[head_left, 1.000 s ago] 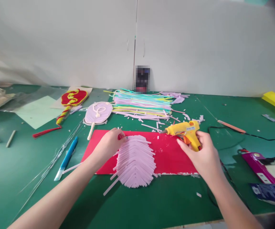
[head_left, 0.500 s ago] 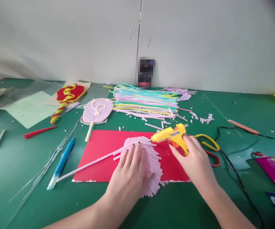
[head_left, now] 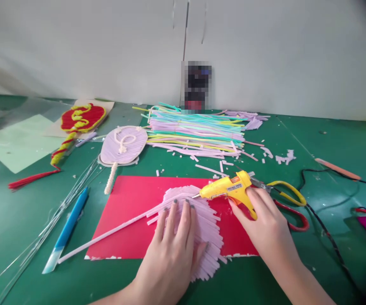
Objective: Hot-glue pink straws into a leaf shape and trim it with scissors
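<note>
My left hand (head_left: 173, 248) lies flat with fingers stretched out on a panel of lavender strips (head_left: 206, 243) set side by side. Its fingertips touch one long lavender strip (head_left: 116, 228) that runs out to the lower left. A yellow hot glue gun (head_left: 230, 188) is gripped in my right hand (head_left: 267, 224), its metal nozzle pointing left at the panel's upper part. Whether glue is coming out I cannot tell. Under the panel is a red sheet (head_left: 132, 195) with a ragged white front edge.
Scissors (head_left: 287, 192) and a black cord lie right of the glue gun. A bundle of coloured strips (head_left: 195, 131) spreads behind, with scraps around. A lavender fan (head_left: 124, 146), a red-and-yellow fan (head_left: 83, 118), thin wires (head_left: 65, 203) and a blue pen-like tool (head_left: 70, 226) are at left.
The whole view has shifted and the work appears slightly larger. The glue gun's nozzle has moved a little left over the panel. My left hand stays pressed on the strips.
</note>
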Action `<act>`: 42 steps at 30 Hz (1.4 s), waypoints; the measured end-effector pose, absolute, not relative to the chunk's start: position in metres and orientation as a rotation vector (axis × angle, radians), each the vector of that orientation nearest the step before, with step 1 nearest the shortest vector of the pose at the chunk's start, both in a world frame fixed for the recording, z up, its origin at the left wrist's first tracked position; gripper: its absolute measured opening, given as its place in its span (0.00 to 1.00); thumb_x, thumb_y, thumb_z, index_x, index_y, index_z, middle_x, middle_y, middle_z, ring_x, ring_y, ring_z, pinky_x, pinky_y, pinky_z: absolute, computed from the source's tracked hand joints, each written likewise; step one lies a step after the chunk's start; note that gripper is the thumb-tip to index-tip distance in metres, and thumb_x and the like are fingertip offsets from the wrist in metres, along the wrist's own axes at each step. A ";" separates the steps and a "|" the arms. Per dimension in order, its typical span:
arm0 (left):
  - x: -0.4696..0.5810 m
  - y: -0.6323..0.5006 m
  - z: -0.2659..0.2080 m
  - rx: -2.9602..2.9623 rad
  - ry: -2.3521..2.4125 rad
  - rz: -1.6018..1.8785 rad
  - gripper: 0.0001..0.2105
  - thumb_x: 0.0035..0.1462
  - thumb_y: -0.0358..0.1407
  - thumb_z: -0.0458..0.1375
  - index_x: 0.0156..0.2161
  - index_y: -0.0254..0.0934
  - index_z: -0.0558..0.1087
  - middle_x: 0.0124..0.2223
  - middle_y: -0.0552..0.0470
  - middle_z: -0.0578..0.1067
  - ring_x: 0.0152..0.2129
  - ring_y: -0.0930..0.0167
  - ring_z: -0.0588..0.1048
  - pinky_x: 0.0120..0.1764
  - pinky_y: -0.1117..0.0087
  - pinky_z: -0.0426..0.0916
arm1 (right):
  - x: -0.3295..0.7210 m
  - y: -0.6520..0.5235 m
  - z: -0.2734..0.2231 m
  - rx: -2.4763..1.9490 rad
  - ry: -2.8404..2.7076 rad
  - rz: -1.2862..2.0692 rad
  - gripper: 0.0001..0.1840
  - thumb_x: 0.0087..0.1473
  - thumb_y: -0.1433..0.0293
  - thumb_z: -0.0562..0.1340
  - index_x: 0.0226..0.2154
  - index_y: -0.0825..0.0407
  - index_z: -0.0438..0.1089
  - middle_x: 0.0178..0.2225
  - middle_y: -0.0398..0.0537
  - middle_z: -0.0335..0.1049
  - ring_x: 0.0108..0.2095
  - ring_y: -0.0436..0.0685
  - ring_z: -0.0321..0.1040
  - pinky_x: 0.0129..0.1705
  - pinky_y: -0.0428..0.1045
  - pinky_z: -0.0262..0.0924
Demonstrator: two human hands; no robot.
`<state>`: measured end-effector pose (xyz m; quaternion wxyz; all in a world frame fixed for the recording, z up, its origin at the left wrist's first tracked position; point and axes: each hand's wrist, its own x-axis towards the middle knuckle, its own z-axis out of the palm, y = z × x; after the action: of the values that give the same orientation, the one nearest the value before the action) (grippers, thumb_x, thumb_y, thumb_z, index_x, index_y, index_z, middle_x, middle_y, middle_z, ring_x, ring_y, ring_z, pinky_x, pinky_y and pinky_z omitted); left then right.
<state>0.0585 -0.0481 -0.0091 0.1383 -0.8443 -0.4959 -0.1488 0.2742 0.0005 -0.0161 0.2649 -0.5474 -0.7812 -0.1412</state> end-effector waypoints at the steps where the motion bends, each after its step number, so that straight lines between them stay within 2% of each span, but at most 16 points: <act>1: 0.058 -0.048 -0.009 -2.447 -1.427 -0.438 0.22 0.66 0.39 0.43 0.52 0.24 0.71 0.53 0.37 0.75 0.48 0.51 0.74 0.49 0.52 0.67 | 0.274 0.000 -0.016 -1.473 -2.117 -0.385 0.17 0.58 0.68 0.59 0.50 0.56 0.65 0.39 0.58 0.70 0.40 0.63 0.72 0.42 0.56 0.71; 7: 0.059 -0.047 -0.010 -2.459 -1.408 -0.474 0.21 0.66 0.38 0.44 0.51 0.22 0.71 0.52 0.35 0.75 0.47 0.50 0.74 0.49 0.50 0.66 | 0.270 0.001 -0.014 -1.457 -2.120 -0.392 0.19 0.58 0.69 0.60 0.51 0.55 0.63 0.39 0.57 0.69 0.40 0.62 0.72 0.43 0.55 0.70; 17: 0.058 -0.047 -0.008 -2.454 -1.377 -0.433 0.22 0.66 0.38 0.43 0.51 0.25 0.72 0.53 0.39 0.74 0.48 0.52 0.73 0.48 0.52 0.67 | 0.269 0.000 -0.016 -1.442 -2.154 -0.409 0.19 0.57 0.71 0.60 0.52 0.57 0.62 0.39 0.57 0.69 0.41 0.62 0.71 0.45 0.56 0.69; 24: 0.057 -0.046 -0.004 -2.445 -1.380 -0.400 0.21 0.67 0.37 0.42 0.50 0.27 0.73 0.53 0.43 0.75 0.48 0.55 0.75 0.48 0.55 0.68 | 0.268 0.001 -0.016 -1.427 -2.150 -0.409 0.15 0.57 0.72 0.61 0.47 0.60 0.64 0.38 0.57 0.69 0.39 0.61 0.71 0.44 0.54 0.70; 42: 0.058 -0.046 -0.006 -2.455 -1.376 -0.389 0.22 0.66 0.37 0.42 0.51 0.25 0.73 0.53 0.40 0.75 0.48 0.53 0.74 0.48 0.53 0.68 | 0.269 0.000 -0.018 -1.454 -2.147 -0.329 0.14 0.58 0.73 0.59 0.47 0.59 0.65 0.38 0.57 0.69 0.40 0.61 0.71 0.45 0.54 0.68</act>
<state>0.0582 -0.0460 -0.0063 0.1497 -0.8544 -0.4789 -0.1353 0.2686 -0.0003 -0.0175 0.2609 -0.5369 -0.7930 -0.1215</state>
